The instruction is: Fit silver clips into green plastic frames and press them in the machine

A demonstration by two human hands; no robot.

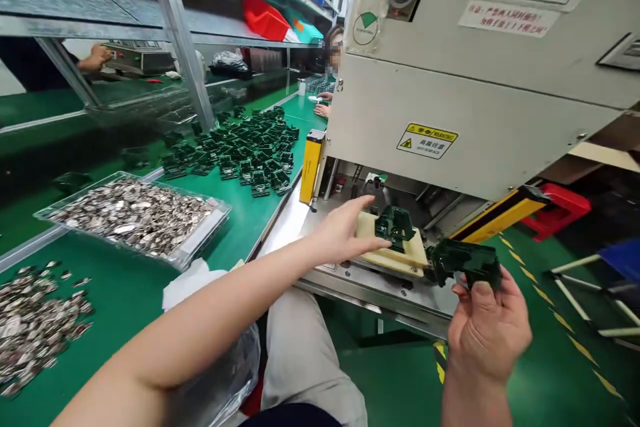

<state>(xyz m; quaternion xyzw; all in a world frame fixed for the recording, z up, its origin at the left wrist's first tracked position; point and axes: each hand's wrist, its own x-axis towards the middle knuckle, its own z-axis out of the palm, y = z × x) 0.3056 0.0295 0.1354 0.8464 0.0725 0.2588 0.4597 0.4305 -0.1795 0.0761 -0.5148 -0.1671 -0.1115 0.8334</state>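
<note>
My right hand (493, 323) pinches a dark green plastic part (467, 261) between thumb and fingers, just right of the press bed. A similar dark green part (395, 225) sits on the cream-coloured fixture (373, 257) under the press. Beside that fixture, on its left, my left hand (345, 233) reaches over the edge with thumb and fingers spread. Nothing is held in it, and its thumb tip comes close to the seated part; whether they touch I cannot tell.
The press (390, 107) fills the upper right, with yellow side guards (311, 167) flanking its opening. On the green bench lie a heap of dark green parts (250, 147), a clear tray (187, 250) of small shiny metal pieces and a loose metal pile (40, 320). A co-worker's hands (324, 107) show behind.
</note>
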